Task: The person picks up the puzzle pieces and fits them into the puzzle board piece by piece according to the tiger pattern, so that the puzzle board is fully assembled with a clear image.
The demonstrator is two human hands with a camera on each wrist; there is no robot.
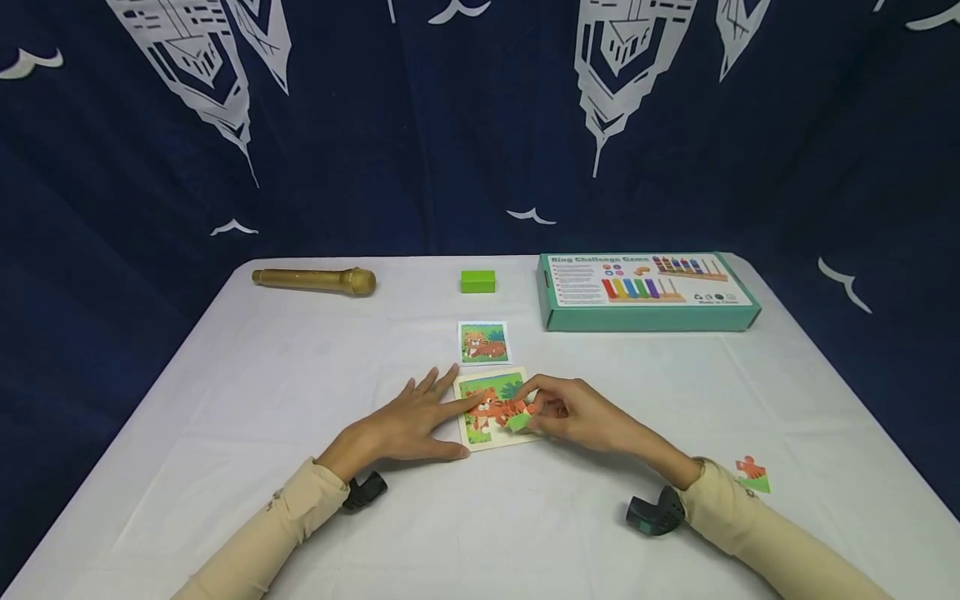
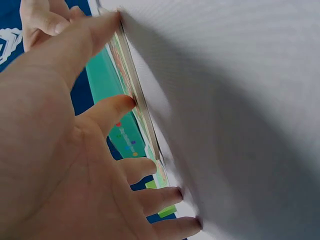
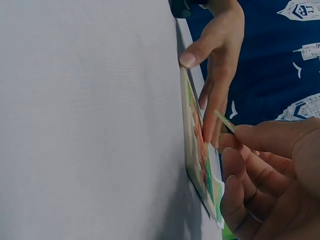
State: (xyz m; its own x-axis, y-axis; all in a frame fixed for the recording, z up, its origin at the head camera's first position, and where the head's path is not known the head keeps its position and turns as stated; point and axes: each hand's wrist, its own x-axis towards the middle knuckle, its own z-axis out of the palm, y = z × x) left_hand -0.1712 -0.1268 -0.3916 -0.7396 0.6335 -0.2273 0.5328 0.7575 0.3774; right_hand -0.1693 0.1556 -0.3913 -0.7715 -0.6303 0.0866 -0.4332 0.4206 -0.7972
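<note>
A cream-bordered jigsaw board (image 1: 491, 442) with a tiger picture lies flat on the white table. My left hand (image 1: 408, 423) is spread at its left side, index finger reaching over the picture and thumb at the near left corner. Over the board's right part, my right hand (image 1: 588, 411) pinches a puzzle piece (image 1: 519, 422), green and orange, between thumb and fingers. In the right wrist view the piece (image 3: 224, 121) is seen edge-on, tilted above the board. Just beyond the board lies a small card (image 1: 483, 342) with a matching tiger picture.
Another puzzle piece (image 1: 752, 473) lies by the right sleeve. Toward the table's far edge are a gold microphone-shaped object (image 1: 311, 281), a green block (image 1: 477, 282) and a teal Ring Challenge Game box (image 1: 651, 318). A dark blue printed curtain (image 1: 420, 133) hangs behind.
</note>
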